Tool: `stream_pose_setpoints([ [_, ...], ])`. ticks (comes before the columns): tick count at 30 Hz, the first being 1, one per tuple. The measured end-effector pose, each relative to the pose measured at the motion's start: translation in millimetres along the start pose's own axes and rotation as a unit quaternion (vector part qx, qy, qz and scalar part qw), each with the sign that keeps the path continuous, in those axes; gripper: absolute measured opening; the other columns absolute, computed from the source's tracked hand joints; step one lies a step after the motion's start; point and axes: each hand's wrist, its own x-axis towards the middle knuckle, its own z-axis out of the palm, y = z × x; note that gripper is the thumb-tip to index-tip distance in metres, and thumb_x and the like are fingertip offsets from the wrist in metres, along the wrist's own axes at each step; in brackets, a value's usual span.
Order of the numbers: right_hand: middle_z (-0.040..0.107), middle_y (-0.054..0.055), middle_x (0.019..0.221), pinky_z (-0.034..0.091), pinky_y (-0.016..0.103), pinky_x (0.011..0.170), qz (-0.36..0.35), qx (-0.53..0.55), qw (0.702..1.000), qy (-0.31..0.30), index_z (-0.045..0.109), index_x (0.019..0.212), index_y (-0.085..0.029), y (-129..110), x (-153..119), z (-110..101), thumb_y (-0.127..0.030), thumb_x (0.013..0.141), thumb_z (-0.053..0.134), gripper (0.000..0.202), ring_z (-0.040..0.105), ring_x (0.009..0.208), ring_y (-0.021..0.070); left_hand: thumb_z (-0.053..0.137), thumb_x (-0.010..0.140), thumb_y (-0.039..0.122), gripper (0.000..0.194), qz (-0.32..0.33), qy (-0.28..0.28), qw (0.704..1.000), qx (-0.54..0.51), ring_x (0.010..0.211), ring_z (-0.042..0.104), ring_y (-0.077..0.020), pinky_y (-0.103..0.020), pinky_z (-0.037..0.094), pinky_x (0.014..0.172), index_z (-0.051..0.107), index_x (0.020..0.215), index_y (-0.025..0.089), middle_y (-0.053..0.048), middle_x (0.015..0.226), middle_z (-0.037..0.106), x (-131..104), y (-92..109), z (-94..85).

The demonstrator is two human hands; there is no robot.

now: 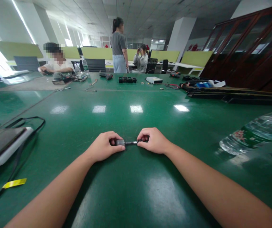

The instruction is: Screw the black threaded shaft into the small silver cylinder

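Observation:
Just above the green table, my left hand [106, 146] is closed around the grey cylindrical handle of a small screwdriver [120, 142]. Its thin dark shaft, silvery near the end, points right toward my other hand. My right hand [153, 141] pinches a small black ridged piece [140, 141] where the shaft ends. The fingers partly cover that piece, so whether the shaft tip is seated in it I cannot tell. Both hands are close together near the middle of the view.
A clear water bottle [252, 133] lies at right. On the left are a dark flat device on a white block [28, 133] and a black strap with a yellow tag [15, 183]. Farther back lie a black slotted part [127, 80], a white box [154, 80] and long black bars [235, 95]. Several people are beyond.

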Motion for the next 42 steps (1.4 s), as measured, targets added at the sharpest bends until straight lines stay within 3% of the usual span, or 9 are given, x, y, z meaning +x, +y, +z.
stream_pose_setpoints([
  [12,0.061,-0.001,0.067,0.041,0.024,0.058,-0.026,0.024,0.999,-0.009,0.071,0.075,-0.016,-2.2,0.4,4.2,-0.019,0.069,0.074,0.007,0.053,0.06,0.0109,0.073,0.074,0.04,0.027,0.001,-0.001,1.0,0.003,0.071,0.056,-0.0162,-0.027,0.042,0.066,0.073,0.092,0.021,0.0,0.079,0.063,1.0,0.0,-0.3],
  [20,0.068,0.001,0.082,0.047,0.027,0.073,-0.059,0.074,0.995,-0.012,0.069,0.101,-0.018,-14.8,1.4,16.7,-0.01,0.069,0.07,0.032,0.06,0.072,0.0128,0.072,0.075,0.038,0.028,0.02,-0.005,1.0,0.018,0.074,0.056,-0.0165,-0.027,0.043,0.067,0.071,0.097,0.022,0.0,0.083,0.064,0.9,0.2,0.7],
  [29,0.069,0.001,0.08,0.047,0.027,0.072,-0.067,0.07,0.995,-0.009,0.069,0.1,-0.018,-13.7,2.1,17.9,-0.009,0.071,0.067,0.031,0.06,0.071,0.0128,0.059,0.086,0.044,0.03,0.019,-0.014,1.0,0.005,0.073,0.056,-0.0154,-0.027,0.043,0.067,0.071,0.101,0.021,-0.001,0.084,0.066,0.2,2.2,-1.4],
  [42,0.068,0.002,0.081,0.046,0.028,0.074,-0.072,0.053,0.996,-0.016,0.069,0.098,-0.018,-14.8,1.5,16.3,-0.013,0.073,0.068,0.026,0.06,0.073,0.0139,0.07,0.075,0.04,0.029,0.021,-0.017,0.999,0.023,0.075,0.057,-0.0166,-0.026,0.043,0.068,0.071,0.097,0.022,-0.001,0.085,0.066,-0.1,2.7,-0.7],
])
